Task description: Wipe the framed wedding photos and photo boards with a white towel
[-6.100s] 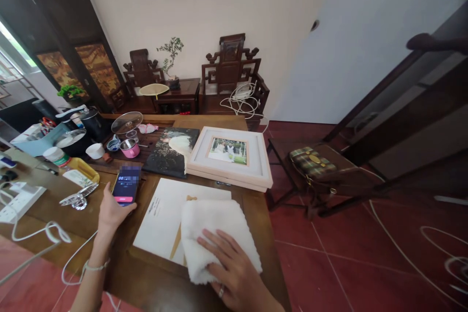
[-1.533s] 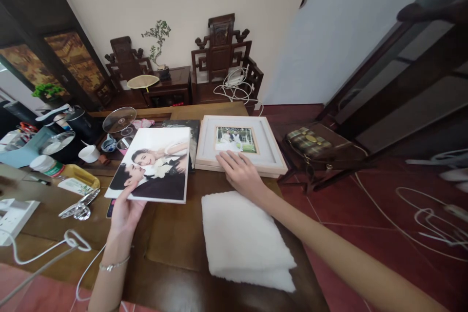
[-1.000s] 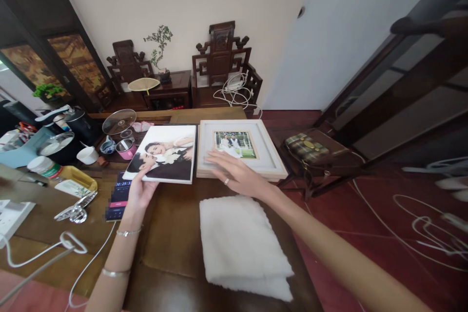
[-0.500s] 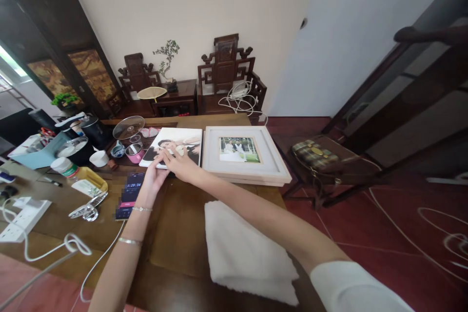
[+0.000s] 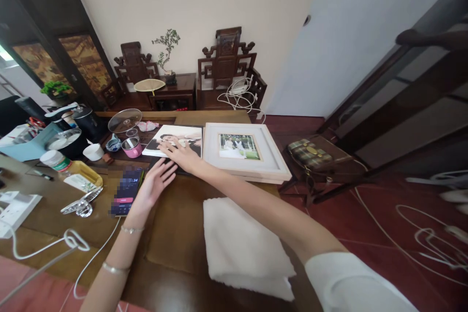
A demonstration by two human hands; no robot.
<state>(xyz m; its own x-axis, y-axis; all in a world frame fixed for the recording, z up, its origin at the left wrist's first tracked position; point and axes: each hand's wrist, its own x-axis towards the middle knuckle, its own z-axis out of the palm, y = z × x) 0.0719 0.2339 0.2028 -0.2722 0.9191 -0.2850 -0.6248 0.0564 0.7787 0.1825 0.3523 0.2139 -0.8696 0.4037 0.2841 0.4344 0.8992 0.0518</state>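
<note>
A flat photo panel (image 5: 155, 140) with a printed picture of people lies on the wooden table. On its surface my right hand (image 5: 180, 155) rests flat with fingers stretched, covering part of the picture. Just in front of the panel's near edge is my left hand (image 5: 157, 183), palm partly turned up, fingers spread, holding nothing. Right of the panel lies a pale framed photo (image 5: 239, 147), apparently stacked on another frame. A folded white cloth (image 5: 241, 248) is on the table below my right forearm.
At left are a phone (image 5: 127, 192) with a cable, a clear hair clip (image 5: 83, 204), an oil bottle (image 5: 82, 175), a pink cup (image 5: 131, 147) and a white power strip (image 5: 18, 214). Beyond the table stand carved chairs (image 5: 227, 58). A plaid bag (image 5: 310, 152) sits at right.
My left hand has drawn back from the panel toward me and opened, apart from my right hand. My right hand stays on the panel, its fingers more spread. The view has shifted slightly.
</note>
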